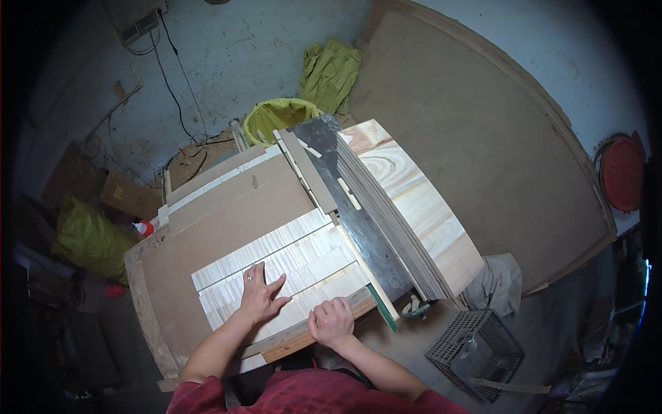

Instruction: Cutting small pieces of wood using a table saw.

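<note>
My left hand (261, 297) rests with fingers spread on several pale, streaked wooden boards (227, 272) lying side by side on the brown board table (172, 290). My right hand (331, 317) is curled over the wooden rail (362, 303) along the table's near edge, right of my left hand and beside the boards' near corner. Just beyond the boards' right ends a long pale strip (355, 245) with a green piece (379, 303) runs along a dark metal machine top (379, 255). A brown strip (303, 165) lies along that top, farther back.
Stacked panels with a wood-grain top board (424, 214) stand to the right. A large brown sheet (469, 138) leans behind them. A grey crate (476, 352) sits low at right. A yellow-green bin (279, 110), sacks (93, 245), cardboard box (131, 196) and small red-capped bottle (143, 228) are around the table.
</note>
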Demonstrator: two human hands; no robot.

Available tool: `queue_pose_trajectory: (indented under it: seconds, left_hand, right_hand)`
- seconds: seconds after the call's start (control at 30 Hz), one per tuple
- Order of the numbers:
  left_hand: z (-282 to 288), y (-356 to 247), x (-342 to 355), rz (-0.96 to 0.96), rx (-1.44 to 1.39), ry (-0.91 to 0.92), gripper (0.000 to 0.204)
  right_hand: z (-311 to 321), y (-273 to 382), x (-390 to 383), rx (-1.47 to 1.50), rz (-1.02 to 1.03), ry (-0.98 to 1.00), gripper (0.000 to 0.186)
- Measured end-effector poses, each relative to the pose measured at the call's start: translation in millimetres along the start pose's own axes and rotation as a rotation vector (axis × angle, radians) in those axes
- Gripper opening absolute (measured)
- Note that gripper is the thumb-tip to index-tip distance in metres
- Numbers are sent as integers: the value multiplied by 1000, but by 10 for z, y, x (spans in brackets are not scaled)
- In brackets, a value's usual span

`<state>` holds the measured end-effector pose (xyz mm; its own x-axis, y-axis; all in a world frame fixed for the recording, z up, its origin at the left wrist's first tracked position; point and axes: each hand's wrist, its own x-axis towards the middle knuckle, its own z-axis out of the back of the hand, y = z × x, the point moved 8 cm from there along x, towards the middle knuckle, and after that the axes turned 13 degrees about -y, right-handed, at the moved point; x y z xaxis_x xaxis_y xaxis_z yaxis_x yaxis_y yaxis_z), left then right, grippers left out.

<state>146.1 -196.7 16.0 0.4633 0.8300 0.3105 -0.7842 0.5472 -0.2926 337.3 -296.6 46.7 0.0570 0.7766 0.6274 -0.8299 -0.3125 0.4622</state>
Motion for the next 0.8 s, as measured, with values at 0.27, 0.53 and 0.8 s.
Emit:
queue_pose_trajectory:
  seconds: [0.27,0.53,0.8]
  left_hand:
    - [-34,1255,944,40,53,37,70]
    - [-28,2459,1782,143,87,45,70]
    - [-132,2680,1790,260,128,182,75]
  right_hand:
    - [-1075,-12,1042,-31,37,-41,17]
    - [-2149,-71,1903,-66,14,76,20]
    - [-2424,-66,1921,-86,-32,191,22]
